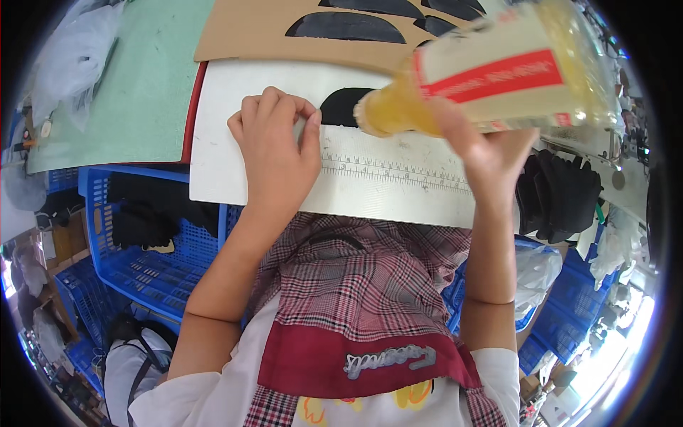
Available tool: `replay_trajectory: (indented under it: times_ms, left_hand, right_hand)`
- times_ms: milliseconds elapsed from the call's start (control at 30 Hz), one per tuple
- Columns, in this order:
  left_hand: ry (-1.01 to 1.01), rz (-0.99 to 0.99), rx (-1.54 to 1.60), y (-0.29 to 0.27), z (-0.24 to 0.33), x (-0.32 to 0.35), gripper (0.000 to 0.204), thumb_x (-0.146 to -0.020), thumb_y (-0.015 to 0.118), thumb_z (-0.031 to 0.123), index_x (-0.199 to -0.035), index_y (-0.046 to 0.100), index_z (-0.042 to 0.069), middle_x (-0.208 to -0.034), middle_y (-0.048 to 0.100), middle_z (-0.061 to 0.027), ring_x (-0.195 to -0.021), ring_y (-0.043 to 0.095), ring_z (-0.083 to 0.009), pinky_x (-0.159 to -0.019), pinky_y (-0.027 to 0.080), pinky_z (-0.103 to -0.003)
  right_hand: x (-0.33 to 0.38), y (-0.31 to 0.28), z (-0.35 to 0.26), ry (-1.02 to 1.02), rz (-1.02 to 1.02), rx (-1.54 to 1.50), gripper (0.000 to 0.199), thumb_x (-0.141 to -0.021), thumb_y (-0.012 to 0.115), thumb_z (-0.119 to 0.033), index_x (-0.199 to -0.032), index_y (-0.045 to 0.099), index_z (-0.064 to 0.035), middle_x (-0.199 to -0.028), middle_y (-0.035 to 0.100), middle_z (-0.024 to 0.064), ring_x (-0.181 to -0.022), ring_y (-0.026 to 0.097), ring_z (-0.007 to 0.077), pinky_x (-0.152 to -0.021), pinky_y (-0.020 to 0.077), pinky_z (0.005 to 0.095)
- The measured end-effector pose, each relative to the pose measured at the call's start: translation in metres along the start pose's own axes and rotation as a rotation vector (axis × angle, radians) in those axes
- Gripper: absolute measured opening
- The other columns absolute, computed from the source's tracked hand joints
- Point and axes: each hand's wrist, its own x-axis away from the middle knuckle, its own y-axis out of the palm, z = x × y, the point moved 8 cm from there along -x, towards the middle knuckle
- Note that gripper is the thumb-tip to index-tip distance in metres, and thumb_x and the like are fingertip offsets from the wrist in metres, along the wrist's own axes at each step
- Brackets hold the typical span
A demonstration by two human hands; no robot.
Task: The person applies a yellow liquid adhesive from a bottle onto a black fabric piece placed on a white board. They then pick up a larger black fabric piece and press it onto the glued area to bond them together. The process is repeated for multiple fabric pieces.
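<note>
I have the right hand (491, 153) gripping a tilted, glossy yellow bottle (491, 78), the left hand (279, 146) curled at a matte black half-moon (340, 107) on the white table (219, 164), any pinch unclear on my feed. Beyond, shiny black pieces (345, 27) dot a tan board (242, 35)

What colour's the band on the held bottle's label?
The band is red; best seen in the head view.

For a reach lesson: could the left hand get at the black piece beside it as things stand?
Probably yes: the left hand is at the left end of the black piece, with nothing visible between; the bottle hides its right part.
</note>
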Motion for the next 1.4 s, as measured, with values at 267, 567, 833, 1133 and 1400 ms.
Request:
replay_trajectory:
  times_ms: [267,567,833,1133,1400]
  left_hand:
    - [0.04,0.029,0.009,0.003,0.007,0.0,0.01,-0.077,0.065,0.005,-0.083,0.057,0.005,-0.089,0.051,-0.0067,-0.091,0.046,-0.027,-0.084,0.029,-0.041]
    - [0.034,0.026,-0.006,0.004,0.005,0.0,0.007,-0.08,0.063,0.006,-0.083,0.057,0.007,-0.082,0.05,-0.0029,-0.084,0.046,-0.021,-0.083,0.03,-0.037]
    - [0.009,-0.01,0.007,0.004,-0.001,-0.001,0.008,-0.077,0.064,0.006,-0.081,0.058,0.006,-0.087,0.052,-0.0057,-0.09,0.046,-0.0249,-0.085,0.03,-0.041]
    - [0.065,0.01,0.004,0.007,0.009,-0.003,0.009,-0.077,0.064,0.006,-0.083,0.056,0.005,-0.088,0.05,-0.0058,-0.09,0.045,-0.026,-0.084,0.03,-0.04]
    - [0.039,-0.017,-0.01,0.007,0.007,-0.002,0.009,-0.077,0.064,0.006,-0.082,0.057,0.005,-0.088,0.051,-0.0057,-0.091,0.046,-0.0256,-0.084,0.03,-0.04]
  right_hand:
    - [-0.003,0.054,-0.005,-0.099,-0.223,0.208,0.042,-0.062,0.085,-0.028,-0.092,0.07,-0.0014,-0.086,0.072,0.0095,-0.076,0.071,0.0169,-0.067,0.0553,0.0278]
    - [0.009,-0.022,0.006,-0.041,-0.098,0.443,0.044,-0.064,0.086,-0.025,-0.093,0.068,0.0027,-0.09,0.072,0.0089,-0.081,0.069,0.0153,-0.072,0.0558,0.0291]
    - [0.005,-0.093,0.016,0.076,0.123,0.406,0.03,-0.074,0.081,-0.014,-0.093,0.067,0.005,-0.086,0.071,0.0107,-0.075,0.07,0.0166,-0.068,0.0561,0.0286]
    - [-0.015,0.056,0.004,-0.032,-0.2,0.248,0.037,-0.066,0.086,-0.022,-0.09,0.067,0.0008,-0.078,0.07,0.0047,-0.068,0.067,0.011,-0.064,0.0547,0.0256]
    - [-0.001,-0.033,0.017,-0.043,-0.065,0.364,0.049,-0.064,0.087,-0.028,-0.094,0.065,0.0033,-0.084,0.07,0.0085,-0.073,0.069,0.0147,-0.066,0.0566,0.0278]
